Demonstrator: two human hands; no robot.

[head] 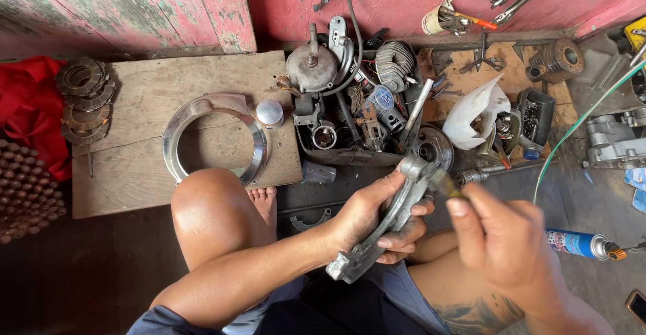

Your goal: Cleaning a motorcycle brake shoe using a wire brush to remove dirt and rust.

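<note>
Brake shoe (387, 224), grey and curved, sits clenched in my left hand (377, 217) over my lap; my right hand (501, 237) pinches a small tool (444, 185) against its upper end, grime remaining, I judge.

Small engine or motorcycle repair workshop, floor-level setup. Evidence: tray of oily engine parts (350, 123) on the ground, finned cylinder (396, 62), stack of clutch plates (84, 99), chrome ring (215, 140) on a bare wooden board (134, 173), crankcase casting (616, 140), spray can (582, 244), cup of hand tools (444, 19). Peeling pink painted wall (134, 5), dirty concrete floor (585, 200). Person works seated on the ground.
</note>
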